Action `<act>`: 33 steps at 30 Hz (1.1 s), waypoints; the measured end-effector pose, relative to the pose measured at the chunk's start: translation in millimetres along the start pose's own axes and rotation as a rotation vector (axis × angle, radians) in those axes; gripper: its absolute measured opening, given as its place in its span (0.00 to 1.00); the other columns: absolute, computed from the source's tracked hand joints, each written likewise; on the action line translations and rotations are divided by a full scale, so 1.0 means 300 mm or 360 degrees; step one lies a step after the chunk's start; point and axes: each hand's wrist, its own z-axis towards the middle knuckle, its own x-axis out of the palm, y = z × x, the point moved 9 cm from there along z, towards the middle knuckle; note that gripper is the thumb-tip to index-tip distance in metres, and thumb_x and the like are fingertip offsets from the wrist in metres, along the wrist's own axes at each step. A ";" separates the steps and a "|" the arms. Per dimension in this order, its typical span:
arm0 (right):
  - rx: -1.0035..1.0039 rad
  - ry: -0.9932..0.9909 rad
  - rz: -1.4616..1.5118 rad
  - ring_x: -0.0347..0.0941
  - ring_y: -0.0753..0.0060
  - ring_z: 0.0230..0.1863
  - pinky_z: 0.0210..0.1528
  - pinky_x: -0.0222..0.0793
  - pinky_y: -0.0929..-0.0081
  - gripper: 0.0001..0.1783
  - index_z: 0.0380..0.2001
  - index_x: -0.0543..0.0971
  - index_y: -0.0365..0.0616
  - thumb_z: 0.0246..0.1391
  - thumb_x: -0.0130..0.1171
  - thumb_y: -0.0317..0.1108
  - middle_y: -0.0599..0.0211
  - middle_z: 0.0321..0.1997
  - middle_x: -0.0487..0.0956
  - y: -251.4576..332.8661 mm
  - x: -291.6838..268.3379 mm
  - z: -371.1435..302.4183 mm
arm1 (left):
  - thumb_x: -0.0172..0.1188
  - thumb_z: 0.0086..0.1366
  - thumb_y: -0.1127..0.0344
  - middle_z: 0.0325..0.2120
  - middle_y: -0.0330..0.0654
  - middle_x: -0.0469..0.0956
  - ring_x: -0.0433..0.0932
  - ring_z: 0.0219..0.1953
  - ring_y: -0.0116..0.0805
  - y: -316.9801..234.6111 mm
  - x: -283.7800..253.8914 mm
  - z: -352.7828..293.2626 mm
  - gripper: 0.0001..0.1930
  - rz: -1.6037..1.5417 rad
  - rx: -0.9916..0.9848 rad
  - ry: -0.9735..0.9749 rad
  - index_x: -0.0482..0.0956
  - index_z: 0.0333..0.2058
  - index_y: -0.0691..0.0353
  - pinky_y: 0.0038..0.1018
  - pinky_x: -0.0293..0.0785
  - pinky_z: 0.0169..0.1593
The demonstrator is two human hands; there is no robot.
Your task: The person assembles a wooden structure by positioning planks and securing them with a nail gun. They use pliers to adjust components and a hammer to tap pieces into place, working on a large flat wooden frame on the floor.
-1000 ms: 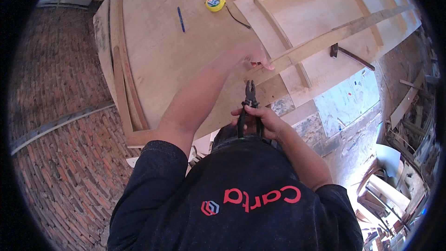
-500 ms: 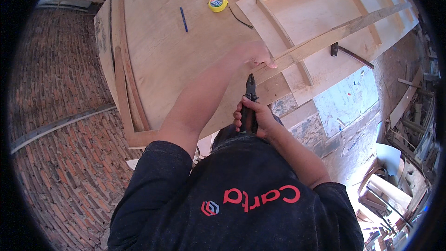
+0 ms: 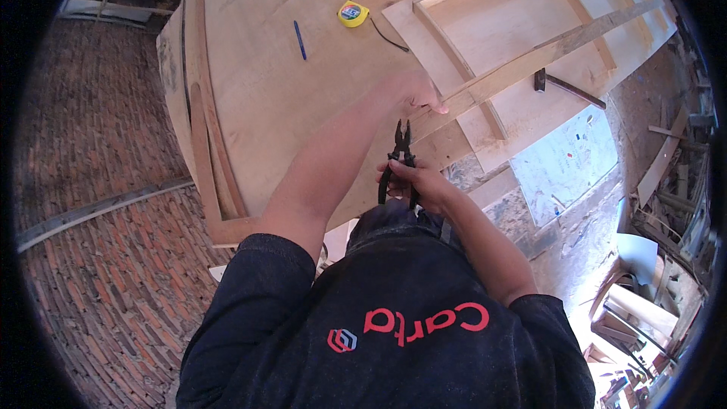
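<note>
My right hand [image 3: 425, 182] is closed round black-handled pliers [image 3: 402, 153], close in front of my body. The pliers point away from me, their jaws and handles spread apart, with nothing visible between the jaws. Just beyond the jaw tips, my left hand [image 3: 424, 97] bends over the near end of a long wooden strip [image 3: 522, 67]. Its fingers are curled there, one reaching along the strip; the far side of the grip is hidden. The strip lies across a curved wooden frame panel [image 3: 503, 19] to the right.
A yellow tape measure [image 3: 352, 14] and a blue pen [image 3: 300, 40] lie on the large plywood sheet [image 3: 257, 68]. A dark-headed hammer-like tool [image 3: 540, 79] rests on the panel. Curved wooden strips [image 3: 201, 91] line the sheet's left side. Wood scraps [image 3: 659, 159] lie at the far right.
The pliers' handles and jaws have spread apart, and the tool has turned slightly in my right hand. My left hand stays by the strip's end.
</note>
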 end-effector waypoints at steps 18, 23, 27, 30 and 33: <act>0.0285 0.0469 0.0840 0.73 0.69 0.23 0.26 0.76 0.62 0.25 0.32 0.75 0.46 0.70 0.51 0.58 0.66 0.29 0.75 0.032 0.107 -0.019 | 0.61 0.53 0.20 0.21 0.40 0.80 0.79 0.29 0.38 0.013 0.019 0.044 0.39 0.0271 0.0038 0.0220 0.86 0.25 0.59 0.40 0.73 0.35; 0.0318 0.0886 0.0180 0.74 0.68 0.19 0.21 0.74 0.67 0.21 0.38 0.75 0.45 0.69 0.55 0.53 0.63 0.28 0.78 0.026 0.148 -0.089 | 0.65 0.51 0.23 0.27 0.41 0.83 0.80 0.34 0.36 0.023 0.013 0.029 0.38 0.0277 -0.0062 0.0302 0.89 0.36 0.56 0.39 0.74 0.41; 0.0180 0.0449 -0.1653 0.78 0.65 0.31 0.35 0.72 0.61 0.27 0.37 0.84 0.39 0.59 0.65 0.57 0.61 0.29 0.82 -0.061 0.093 0.035 | 0.71 0.49 0.28 0.31 0.45 0.85 0.81 0.38 0.38 -0.017 -0.039 -0.006 0.36 0.0163 -0.0011 0.0160 0.89 0.40 0.57 0.38 0.75 0.46; -0.0063 0.0186 -0.1820 0.81 0.55 0.45 0.47 0.74 0.57 0.29 0.45 0.82 0.36 0.57 0.64 0.55 0.50 0.38 0.84 -0.053 0.141 0.101 | 0.73 0.50 0.33 0.37 0.46 0.86 0.83 0.43 0.39 -0.029 -0.079 -0.045 0.34 0.0151 -0.0101 -0.0002 0.88 0.42 0.58 0.39 0.76 0.48; -0.0409 0.0021 -0.1844 0.80 0.47 0.51 0.54 0.73 0.56 0.30 0.48 0.81 0.36 0.58 0.63 0.55 0.44 0.47 0.83 0.027 0.201 0.103 | 0.72 0.53 0.37 0.43 0.49 0.86 0.83 0.48 0.42 -0.071 -0.152 -0.135 0.32 0.0094 -0.0042 -0.0565 0.87 0.46 0.60 0.40 0.76 0.49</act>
